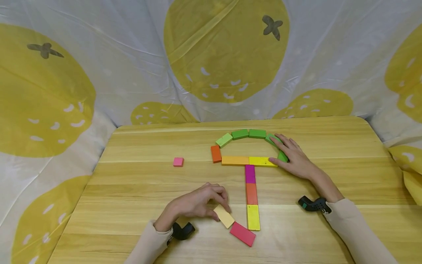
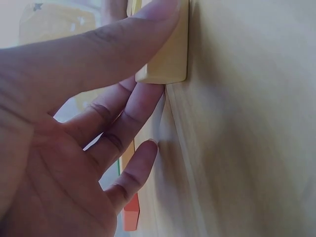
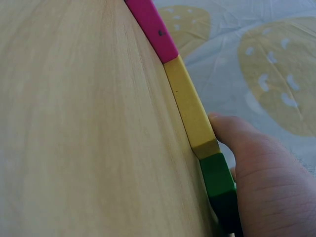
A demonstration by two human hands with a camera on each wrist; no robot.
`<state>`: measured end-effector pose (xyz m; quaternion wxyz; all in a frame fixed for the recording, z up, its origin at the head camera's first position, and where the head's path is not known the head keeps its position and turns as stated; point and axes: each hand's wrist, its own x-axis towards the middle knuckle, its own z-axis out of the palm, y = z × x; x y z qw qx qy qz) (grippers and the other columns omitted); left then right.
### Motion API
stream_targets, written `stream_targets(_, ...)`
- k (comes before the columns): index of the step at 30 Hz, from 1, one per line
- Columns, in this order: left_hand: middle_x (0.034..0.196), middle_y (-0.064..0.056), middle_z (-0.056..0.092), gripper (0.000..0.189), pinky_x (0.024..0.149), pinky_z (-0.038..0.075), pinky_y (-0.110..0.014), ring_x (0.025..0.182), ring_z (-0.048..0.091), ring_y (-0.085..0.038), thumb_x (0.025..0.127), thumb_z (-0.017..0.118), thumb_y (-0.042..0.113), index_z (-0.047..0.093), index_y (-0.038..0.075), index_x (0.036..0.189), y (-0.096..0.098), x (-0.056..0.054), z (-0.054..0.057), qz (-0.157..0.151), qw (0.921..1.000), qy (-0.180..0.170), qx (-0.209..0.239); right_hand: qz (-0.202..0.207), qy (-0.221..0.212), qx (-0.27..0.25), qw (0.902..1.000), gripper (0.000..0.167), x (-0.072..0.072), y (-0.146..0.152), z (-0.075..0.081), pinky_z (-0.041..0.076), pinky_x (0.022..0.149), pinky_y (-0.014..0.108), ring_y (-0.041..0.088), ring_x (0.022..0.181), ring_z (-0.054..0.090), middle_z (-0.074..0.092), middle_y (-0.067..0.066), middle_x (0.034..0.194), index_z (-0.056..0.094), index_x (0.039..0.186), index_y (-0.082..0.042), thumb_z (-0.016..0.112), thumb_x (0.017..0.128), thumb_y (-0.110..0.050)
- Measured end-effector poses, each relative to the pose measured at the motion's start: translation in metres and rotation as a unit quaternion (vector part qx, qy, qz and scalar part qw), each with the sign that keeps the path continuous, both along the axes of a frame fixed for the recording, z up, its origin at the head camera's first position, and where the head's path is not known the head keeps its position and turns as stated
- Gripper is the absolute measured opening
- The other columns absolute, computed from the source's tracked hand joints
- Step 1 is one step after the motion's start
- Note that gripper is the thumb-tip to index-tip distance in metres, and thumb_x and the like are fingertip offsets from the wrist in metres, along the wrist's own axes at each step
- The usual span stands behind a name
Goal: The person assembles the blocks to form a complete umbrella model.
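Note:
Between thumb and fingers my left hand (image 1: pixel 201 202) pinches a cream block (image 1: pixel 224 216). One end of it meets a rose-red block (image 1: pixel 243 234), which slants toward the foot of a column. That column is a magenta block (image 1: pixel 250 173), an orange-red block (image 1: pixel 251 194) and a yellow block (image 1: pixel 253 217). My right hand (image 1: pixel 295 160) rests at the right end of a block arch, its fingers stretched over green blocks (image 1: pixel 282 156). Its thumb touches the yellow crossbar block (image 1: pixel 258 161). In the right wrist view, the thumb lies beside that yellow block (image 3: pixel 191 106) and a green block (image 3: pixel 217 180).
The arch continues left with green blocks (image 1: pixel 240 134), a light green block (image 1: pixel 224 140) and an orange block (image 1: pixel 215 154). A light orange block (image 1: pixel 235 160) forms the crossbar's left half. A small pink block (image 1: pixel 178 162) lies apart at left. Patterned cloth (image 1: pixel 227 55) hangs behind the wooden table (image 1: pixel 132 190).

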<state>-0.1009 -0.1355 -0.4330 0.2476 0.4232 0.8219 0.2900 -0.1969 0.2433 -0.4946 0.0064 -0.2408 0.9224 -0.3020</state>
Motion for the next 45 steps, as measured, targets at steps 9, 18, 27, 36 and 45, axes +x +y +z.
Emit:
stream_targets(9, 0.119, 0.005, 0.066, 0.038, 0.11, 0.048, -0.029, 0.116, 0.058, -0.006, 0.083, 0.088, 0.018, 0.078, 0.016, 0.119, -0.01, -0.005, 0.0, 0.022, 0.9992, -0.018, 0.029, -0.001, -0.004, 0.0, 1.0, 0.079, -0.001, 0.0, 0.0, 0.01, 0.127, 0.065, 0.047, 0.158, 0.018, 0.022, 0.021, 0.17, 0.028, 0.165, -0.018, 0.067, 0.099, -0.038)
stream_targets(18, 0.123, -0.007, 0.066, 0.031, 0.1, 0.054, -0.043, 0.117, 0.061, -0.025, 0.088, 0.082, 0.008, 0.075, 0.006, 0.119, -0.051, -0.031, -0.005, 0.228, 0.963, 0.086, 0.115, -0.003, -0.008, 0.003, 1.0, 0.08, 0.0, 0.0, -0.001, 0.01, 0.127, 0.066, 0.047, 0.158, 0.017, 0.021, 0.021, 0.171, 0.026, 0.166, -0.019, 0.066, 0.1, -0.039)
stream_targets(27, 0.138, -0.023, 0.059, 0.046, 0.114, 0.042, -0.061, 0.133, 0.052, -0.045, 0.086, 0.08, -0.003, 0.067, -0.007, 0.13, -0.095, -0.049, -0.013, 0.366, 0.9154, 0.149, 0.074, -0.004, -0.008, 0.001, 1.0, 0.08, 0.0, 0.0, 0.0, 0.01, 0.126, 0.067, 0.046, 0.158, 0.016, 0.022, 0.021, 0.17, 0.027, 0.166, -0.02, 0.067, 0.1, -0.039)
stream_targets(36, 0.133, -0.022, 0.062, 0.041, 0.11, 0.045, -0.061, 0.128, 0.055, -0.043, 0.088, 0.077, -0.005, 0.069, -0.003, 0.128, -0.104, -0.05, -0.016, 0.379, 0.915, 0.125, 0.062, -0.001, -0.008, 0.0, 1.0, 0.08, 0.0, 0.0, 0.0, 0.01, 0.126, 0.067, 0.047, 0.158, 0.016, 0.021, 0.021, 0.171, 0.026, 0.166, -0.02, 0.066, 0.1, -0.039)
stream_targets(45, 0.115, -0.019, 0.066, 0.043, 0.09, 0.057, -0.048, 0.103, 0.065, -0.034, 0.089, 0.076, -0.003, 0.066, -0.002, 0.132, -0.107, -0.049, -0.016, 0.39, 0.913, 0.108, 0.053, -0.003, -0.009, 0.004, 0.9999, 0.08, 0.0, 0.001, 0.0, 0.01, 0.126, 0.067, 0.047, 0.158, 0.016, 0.021, 0.02, 0.171, 0.026, 0.166, -0.02, 0.066, 0.1, -0.04)
